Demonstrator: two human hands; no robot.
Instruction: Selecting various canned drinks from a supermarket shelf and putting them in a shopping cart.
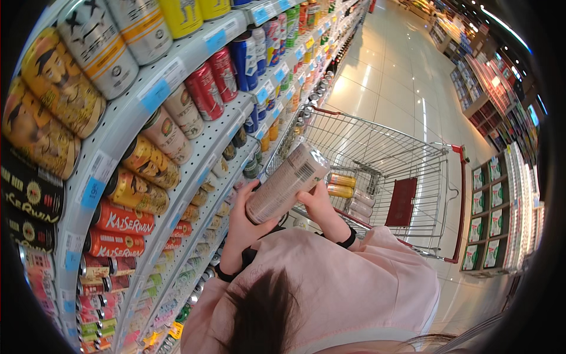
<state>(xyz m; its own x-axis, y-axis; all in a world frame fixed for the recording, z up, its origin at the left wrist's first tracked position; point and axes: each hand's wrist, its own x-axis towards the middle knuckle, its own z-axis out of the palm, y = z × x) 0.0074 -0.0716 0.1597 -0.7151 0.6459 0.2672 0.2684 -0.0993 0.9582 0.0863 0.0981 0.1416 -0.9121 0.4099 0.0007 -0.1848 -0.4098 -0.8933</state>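
Observation:
A tall, pale pinkish beverage can (287,186) is held tilted in front of my chest, its barcode and small print turned up towards me. My left hand (247,210) grips its lower end, with the fingers behind and the thumb along the near side. My right hand (318,201) holds the upper part, the thumb pressing near the rim. Beyond the can stands a wire shopping cart (384,137) with red trim. Two golden cans (340,186) and several pale cans (360,203) lie on their sides inside it. Similar pale cans (174,128) stand on the shelf to my left.
Shelves (194,62) of cans with blue price tags run along my left. Red Kaiserwin cans (126,217), yellow cans (152,163) and red cans (205,93) line the shelf edges. Stacked cartons (486,217) stand beyond the cart on the right. Shiny floor tiles (380,66) stretch ahead.

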